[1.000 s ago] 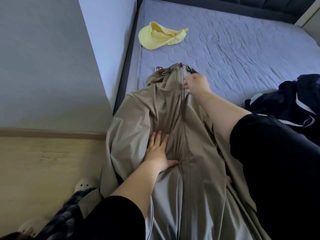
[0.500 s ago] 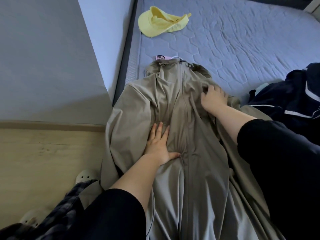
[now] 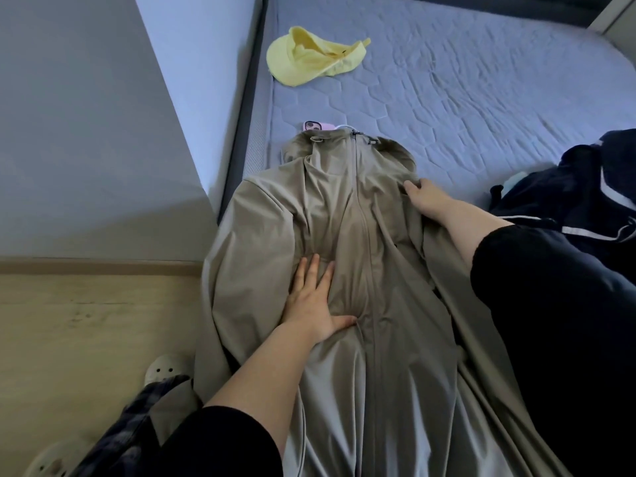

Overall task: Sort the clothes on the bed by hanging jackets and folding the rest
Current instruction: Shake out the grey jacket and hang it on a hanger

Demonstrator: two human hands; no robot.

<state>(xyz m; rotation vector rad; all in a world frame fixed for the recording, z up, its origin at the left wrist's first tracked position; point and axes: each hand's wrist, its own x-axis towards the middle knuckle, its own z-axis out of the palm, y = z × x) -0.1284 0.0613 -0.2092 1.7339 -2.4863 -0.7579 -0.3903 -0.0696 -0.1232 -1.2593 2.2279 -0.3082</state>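
A khaki zip-up jacket (image 3: 344, 208) lies front up on the blue-grey quilted mattress (image 3: 464, 98), its collar pointing away from me and its hem hanging toward me. My left hand (image 3: 313, 297) presses flat on the jacket's left chest, fingers straight. At the jacket's right shoulder edge, my right hand (image 3: 428, 199) has its fingers curled into the fabric. A dark navy garment with white stripes (image 3: 592, 194) is bunched at the right side of the bed.
A yellow cap (image 3: 313, 60) lies upside down further up the mattress. A pink phone (image 3: 318, 126) peeks out from under the collar. A grey wall corner stands left of the bed. On the wooden floor (image 3: 86, 321) are a pale clog (image 3: 165, 368) and plaid cloth (image 3: 130, 428).
My right hand left the zipper top at the collar and slid right and down across the chest to the right shoulder edge. The left hand stayed pressed in place.
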